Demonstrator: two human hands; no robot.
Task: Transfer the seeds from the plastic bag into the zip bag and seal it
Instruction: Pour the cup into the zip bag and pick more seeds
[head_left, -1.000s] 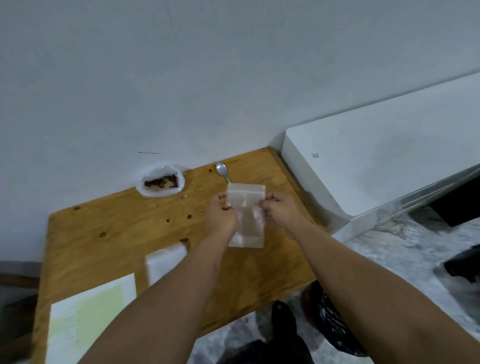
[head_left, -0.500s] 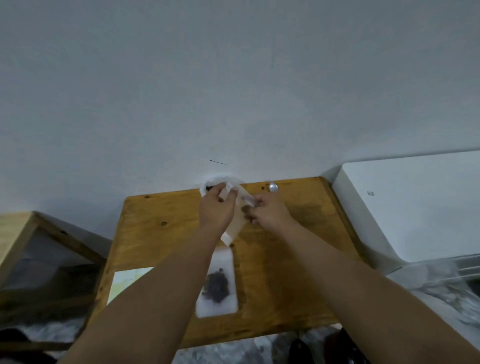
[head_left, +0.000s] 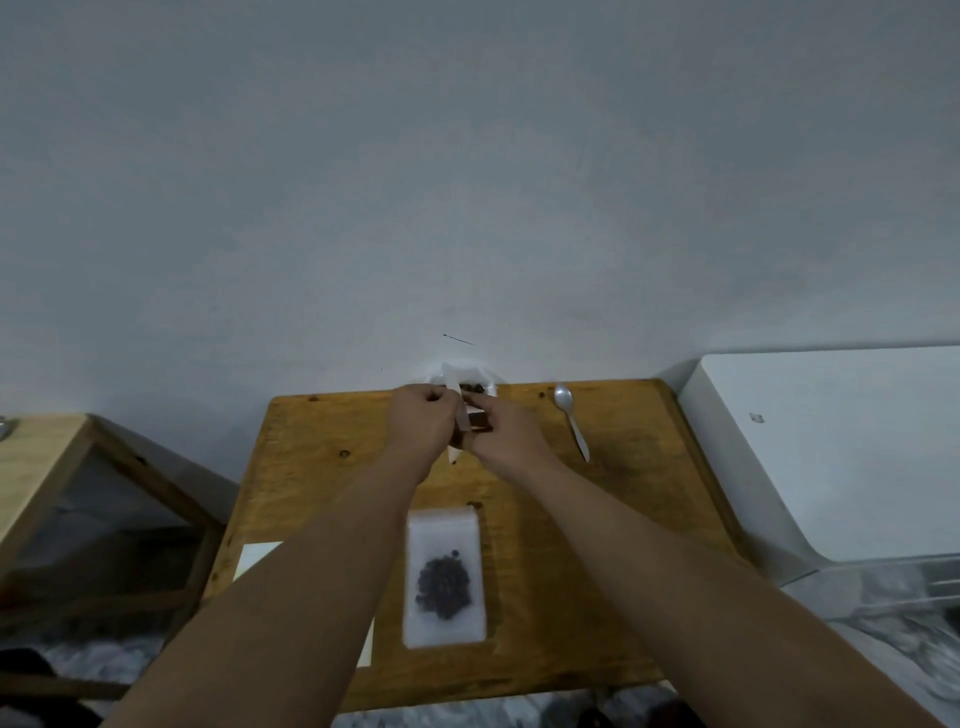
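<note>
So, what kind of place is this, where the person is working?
Probably a plain home or utility room, not a proper workshop: a small worn wooden table against a bare white wall, a white appliance-like box beside it, marbled floor tiles.

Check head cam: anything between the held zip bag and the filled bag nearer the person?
Head view: only bare wooden table lies between the held zip bag and the seed-filled bag; the forearms flank that stretch.

Both forearms are showing bare up to the frame edge, without sleeves; the left hand (head_left: 423, 423) and right hand (head_left: 506, 434) are wearing nothing.
</note>
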